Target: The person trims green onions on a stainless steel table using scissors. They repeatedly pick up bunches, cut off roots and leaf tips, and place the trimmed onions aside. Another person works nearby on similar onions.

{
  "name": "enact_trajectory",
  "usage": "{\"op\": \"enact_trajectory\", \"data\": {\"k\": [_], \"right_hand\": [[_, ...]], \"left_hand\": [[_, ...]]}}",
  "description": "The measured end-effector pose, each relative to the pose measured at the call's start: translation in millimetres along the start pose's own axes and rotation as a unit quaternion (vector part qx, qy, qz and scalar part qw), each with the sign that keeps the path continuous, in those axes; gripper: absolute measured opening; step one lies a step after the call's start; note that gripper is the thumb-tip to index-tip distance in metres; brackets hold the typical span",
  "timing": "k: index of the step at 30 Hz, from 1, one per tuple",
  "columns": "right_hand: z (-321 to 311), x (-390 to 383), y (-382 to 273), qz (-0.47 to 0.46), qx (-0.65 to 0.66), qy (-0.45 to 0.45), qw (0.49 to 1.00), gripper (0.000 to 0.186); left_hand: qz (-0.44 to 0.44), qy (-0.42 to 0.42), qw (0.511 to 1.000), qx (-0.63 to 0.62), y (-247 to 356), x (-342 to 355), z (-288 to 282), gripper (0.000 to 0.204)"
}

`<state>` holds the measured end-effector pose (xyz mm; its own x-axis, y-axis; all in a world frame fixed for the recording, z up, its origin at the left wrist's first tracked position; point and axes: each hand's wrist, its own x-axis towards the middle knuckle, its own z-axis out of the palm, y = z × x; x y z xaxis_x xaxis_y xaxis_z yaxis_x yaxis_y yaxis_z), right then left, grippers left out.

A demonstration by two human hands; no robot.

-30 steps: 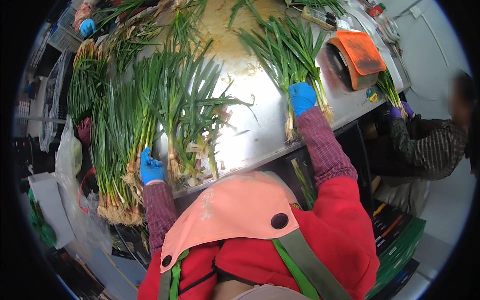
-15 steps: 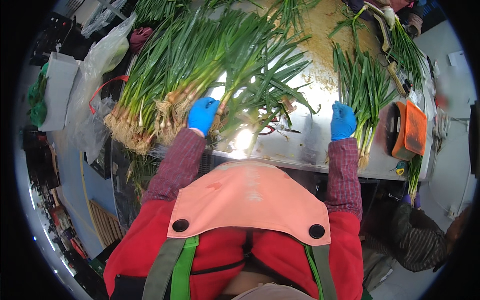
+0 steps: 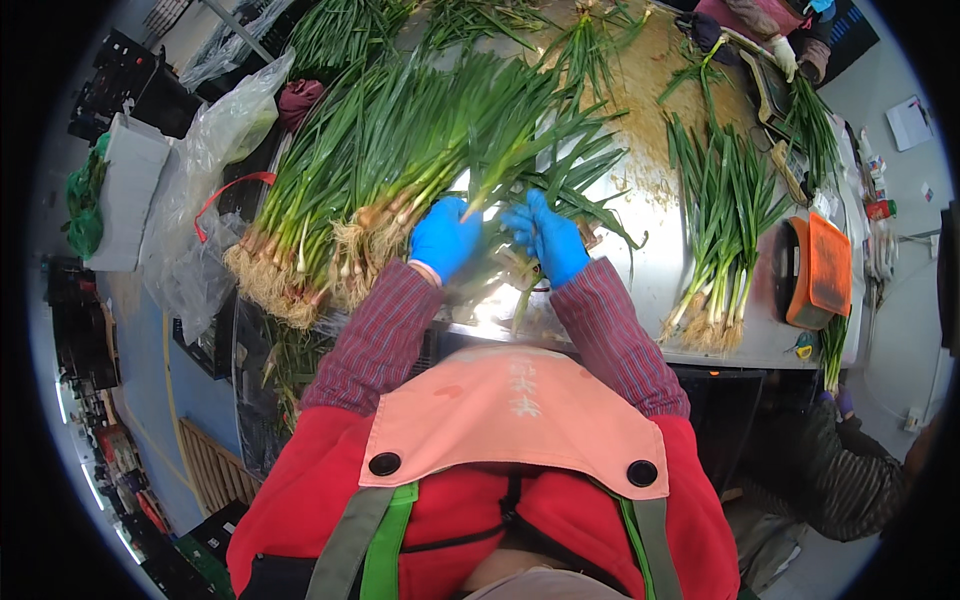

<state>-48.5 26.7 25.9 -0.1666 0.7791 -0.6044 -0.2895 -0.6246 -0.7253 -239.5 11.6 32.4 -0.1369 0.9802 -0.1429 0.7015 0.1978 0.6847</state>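
My left hand [image 3: 447, 238], in a blue glove, is closed around the lower stem of a green garlic stalk [image 3: 486, 190] at the near edge of a big heap. The heap of green garlic [image 3: 385, 165] lies to the left, its shaggy roots toward me and its long leaves pointing away. Just right of it, my right hand [image 3: 552, 243], also gloved in blue, is raised with its fingers apart and partly blurred, and I see nothing held in it. Loose leaves [image 3: 580, 195] lie beyond it. Over to the right, a smaller bunch of green garlic [image 3: 722, 235] rests on the metal table.
An orange-and-black scale [image 3: 818, 268] stands right of the small bunch. Clear plastic sheeting [image 3: 200, 190] hangs at the left edge. Another person's gloved hand [image 3: 783, 58] is at the far right, and a person in a striped sleeve [image 3: 860, 480] is at the lower right.
My right hand has left the small bunch on the right and swung left beside my left hand. My left hand has shifted slightly right, still on a stalk.
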Motion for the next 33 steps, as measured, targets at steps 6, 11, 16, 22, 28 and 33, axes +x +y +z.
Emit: {"op": "enact_trajectory", "data": {"k": [6, 11, 16, 22, 28, 33], "right_hand": [[23, 16, -16, -0.114, 0.022, -0.066, 0.991, 0.032], [23, 2, -27, -0.182, -0.171, -0.054, 0.967, 0.037], [52, -13, -17, -0.147, -0.245, -0.024, 0.958, 0.032], [62, -32, 10, -0.263, 0.034, -0.011, 0.964, 0.011], [45, -78, 28, -0.295, -0.067, -0.100, 0.948, 0.007], [5, -81, 20, -0.200, -0.097, -0.046, 0.974, 0.025]], "left_hand": [[0.063, 0.018, 0.988, -0.140, 20, -52, 13, 0.031], [-0.029, -0.108, 0.895, -0.431, 3, -12, -16, 0.036], [-0.046, -0.208, 0.776, -0.594, 17, 35, -17, 0.032], [-0.046, -0.152, 0.661, -0.733, -11, 60, 9, 0.029], [-0.091, 0.008, 0.649, -0.755, -57, 115, -15, 0.034], [-0.070, 0.005, 0.631, -0.773, -52, 117, -47, 0.029]]}}
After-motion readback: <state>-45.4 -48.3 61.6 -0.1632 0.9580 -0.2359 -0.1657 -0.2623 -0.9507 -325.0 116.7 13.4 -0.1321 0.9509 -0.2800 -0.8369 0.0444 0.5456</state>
